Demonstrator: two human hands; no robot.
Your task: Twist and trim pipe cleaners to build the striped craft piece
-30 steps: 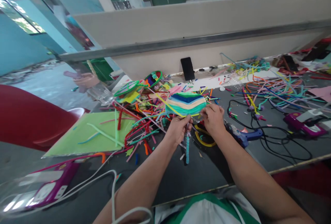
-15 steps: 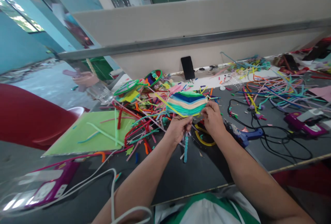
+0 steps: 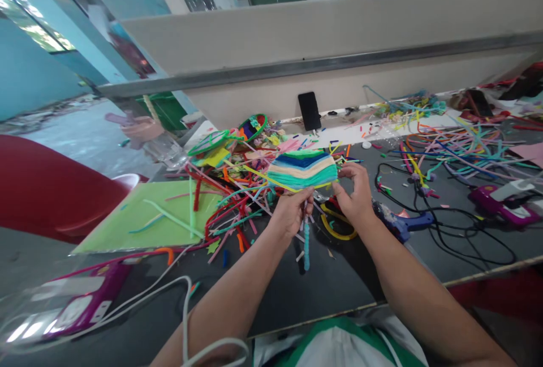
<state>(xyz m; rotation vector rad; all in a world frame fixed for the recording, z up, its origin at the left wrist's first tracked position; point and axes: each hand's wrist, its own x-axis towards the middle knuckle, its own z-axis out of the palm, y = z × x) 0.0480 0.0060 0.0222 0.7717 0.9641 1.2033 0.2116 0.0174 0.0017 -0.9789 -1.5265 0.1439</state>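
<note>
A striped pipe-cleaner panel (image 3: 303,170) in green, blue, cream and teal is held up over the table. My left hand (image 3: 291,212) pinches its lower edge, where a yellow pipe cleaner (image 3: 278,184) runs along the border and sticks out to the left. At the panel's right edge, my right hand (image 3: 355,194) has its thumb at the lower corner and its forefinger higher up, the two spaced around the edge. A twisted light-blue stem (image 3: 306,245) hangs below my left hand. Yellow-handled scissors (image 3: 335,228) lie under my right hand.
Loose pipe cleaners (image 3: 237,203) pile up at left beside a green sheet (image 3: 156,214). A blue glue gun (image 3: 401,223) with black cords lies at right. A phone (image 3: 309,111) leans against the divider (image 3: 339,84). A clear jug (image 3: 156,143) stands at the back left.
My right hand's thumb and forefinger have spread from a pinch to around the panel's right edge. The panel has shifted slightly left and looks flatter.
</note>
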